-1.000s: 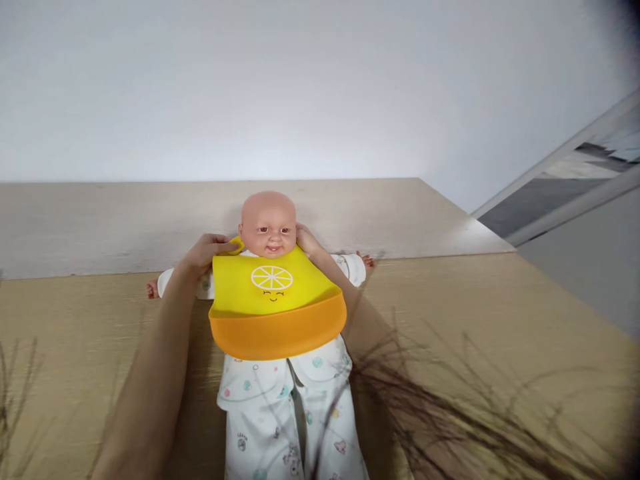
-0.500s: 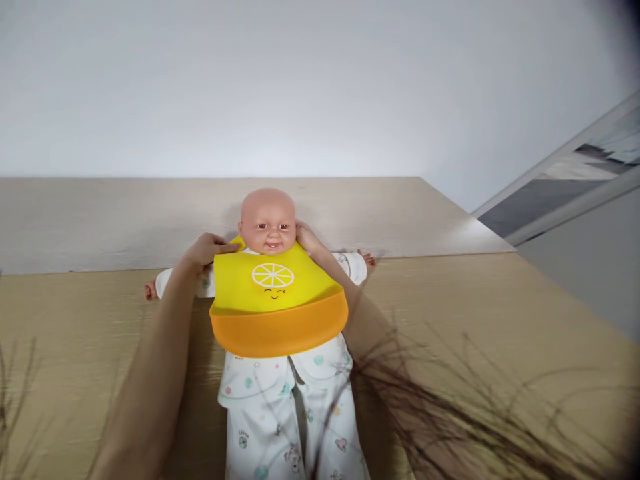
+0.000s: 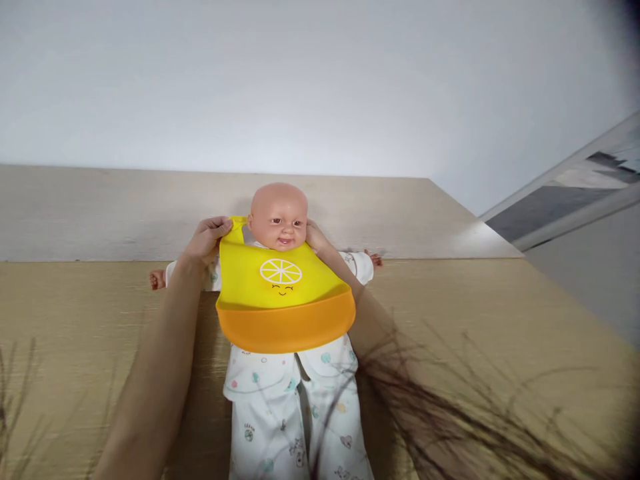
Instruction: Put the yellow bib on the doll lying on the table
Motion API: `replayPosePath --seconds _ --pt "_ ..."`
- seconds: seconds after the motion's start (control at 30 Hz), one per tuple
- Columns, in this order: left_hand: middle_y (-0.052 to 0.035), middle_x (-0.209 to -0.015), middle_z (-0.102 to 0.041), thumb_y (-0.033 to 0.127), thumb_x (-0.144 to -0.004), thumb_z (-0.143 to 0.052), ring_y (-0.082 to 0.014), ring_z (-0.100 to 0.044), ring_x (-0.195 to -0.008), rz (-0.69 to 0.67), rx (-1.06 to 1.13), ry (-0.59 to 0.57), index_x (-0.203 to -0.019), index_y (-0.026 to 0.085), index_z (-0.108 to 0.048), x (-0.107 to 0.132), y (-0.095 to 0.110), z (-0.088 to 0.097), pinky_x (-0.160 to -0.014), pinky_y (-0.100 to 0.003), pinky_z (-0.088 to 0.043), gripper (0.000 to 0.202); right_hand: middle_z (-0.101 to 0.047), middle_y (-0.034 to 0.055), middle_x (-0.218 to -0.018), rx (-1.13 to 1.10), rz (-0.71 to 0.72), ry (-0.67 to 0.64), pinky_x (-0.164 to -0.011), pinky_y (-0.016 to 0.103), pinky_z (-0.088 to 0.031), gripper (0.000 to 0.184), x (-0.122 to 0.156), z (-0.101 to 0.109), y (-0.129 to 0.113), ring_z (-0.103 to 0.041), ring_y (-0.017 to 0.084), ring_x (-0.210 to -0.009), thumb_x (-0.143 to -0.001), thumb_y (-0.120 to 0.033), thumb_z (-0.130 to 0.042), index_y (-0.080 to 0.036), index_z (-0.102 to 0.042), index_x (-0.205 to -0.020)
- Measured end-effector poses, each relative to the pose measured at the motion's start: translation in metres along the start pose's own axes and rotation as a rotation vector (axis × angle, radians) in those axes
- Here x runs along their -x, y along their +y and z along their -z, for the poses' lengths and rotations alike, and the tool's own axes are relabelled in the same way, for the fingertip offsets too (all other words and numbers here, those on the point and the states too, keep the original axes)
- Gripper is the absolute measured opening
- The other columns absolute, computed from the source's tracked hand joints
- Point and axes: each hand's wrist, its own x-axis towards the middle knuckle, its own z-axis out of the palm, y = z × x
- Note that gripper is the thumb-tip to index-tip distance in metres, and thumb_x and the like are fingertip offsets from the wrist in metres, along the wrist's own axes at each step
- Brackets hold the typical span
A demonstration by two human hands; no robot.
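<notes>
In the head view, a baby doll [image 3: 279, 223] is lying on its back on a wood-grain table [image 3: 75, 347]. Its head is pointing toward a pale ledge [image 3: 100, 213] that is running below a plain white wall [image 3: 300, 80], and its arms are spreading out to either side. A yellow bib [image 3: 281, 293] with an orange catch pocket is lying on the doll's chest, covering the top of its printed sleepsuit [image 3: 290, 407]. The bib's neck opening is sitting right under the chin. The left hand [image 3: 207, 239] is reaching in beside the doll's neck, its fingers curling closed around the bib's upper corner and lifting that strap end a little off the shoulder. The right hand [image 3: 316, 239] is pressing in at the other side of the neck. The bib's edge and the doll's head are hiding most of it, so I cannot tell whether it is pinching the other strap or only resting there. Dark blurred strands [image 3: 450, 413] are hanging across the lower right of the picture, close to the camera. Judging from the hands, the step in hand looks like work on the bib's neck straps, with both ends being handled at the collar. A further move there would seem to call for a little clearance under the doll's head and for both strap ends being held firmly, since the back of the neck is lying out of sight.
</notes>
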Motion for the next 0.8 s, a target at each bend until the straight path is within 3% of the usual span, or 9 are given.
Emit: replayPosePath --seconds 0.1,0.23,0.4,0.6,0.8 --pt "0.0023 -0.056 -0.056 0.027 -0.060 -0.085 -0.0088 -0.047 -0.044 -0.013 0.050 -0.010 -0.063 0.016 -0.058 0.000 -0.001 -0.003 -0.043 -0.021 -0.036 0.030 -0.072 0.0041 -0.092 -0.019 0.030 0.018 -0.092 0.028 -0.051 0.018 -0.003 0.002 0.004 -0.063 0.019 -0.102 -0.089 -0.031 -0.064 -0.016 -0.068 -0.098" --pt "0.0013 -0.059 -0.059 0.028 -0.059 -0.084 -0.0099 -0.051 -0.048 -0.030 0.072 -0.008 -0.065 0.016 -0.058 -0.001 -0.005 -0.005 -0.048 -0.022 -0.039 0.029 -0.073 0.0049 -0.089 -0.016 0.012 0.030 -0.088 0.030 -0.053 0.017 -0.006 0.005 0.009 -0.064 0.020 -0.099 -0.089 -0.030 -0.061 -0.017 -0.068 -0.099" --pt "0.0012 -0.056 -0.054 0.030 -0.063 -0.078 -0.0103 -0.048 -0.047 0.004 -0.036 -0.002 -0.064 0.017 -0.059 -0.006 -0.009 -0.002 -0.047 -0.023 -0.036 0.023 -0.074 0.0051 -0.091 -0.031 -0.058 0.041 -0.087 0.031 -0.055 0.025 -0.016 0.005 0.018 -0.067 0.023 -0.100 -0.084 -0.035 -0.062 -0.020 -0.070 -0.102" --pt "0.0011 -0.050 -0.050 0.031 -0.064 -0.070 -0.0104 -0.042 -0.044 0.074 -0.320 0.113 -0.064 0.016 -0.061 -0.010 -0.009 -0.017 -0.044 -0.023 -0.029 0.017 -0.075 0.0073 -0.105 -0.181 -0.060 -0.031 -0.082 0.037 -0.057 0.036 -0.023 0.011 0.029 -0.071 0.024 -0.093 -0.071 -0.035 -0.066 -0.020 -0.066 -0.104" --pt "-0.0020 -0.056 -0.060 0.026 -0.056 -0.064 -0.0158 -0.054 -0.053 0.060 -0.310 0.224 -0.070 0.014 -0.066 -0.014 -0.012 -0.037 -0.050 -0.025 -0.038 0.018 -0.076 0.0073 -0.103 0.045 0.029 0.035 -0.082 0.031 -0.055 0.028 -0.028 0.015 0.018 -0.069 0.022 -0.093 -0.070 -0.026 -0.058 -0.015 -0.070 -0.093"
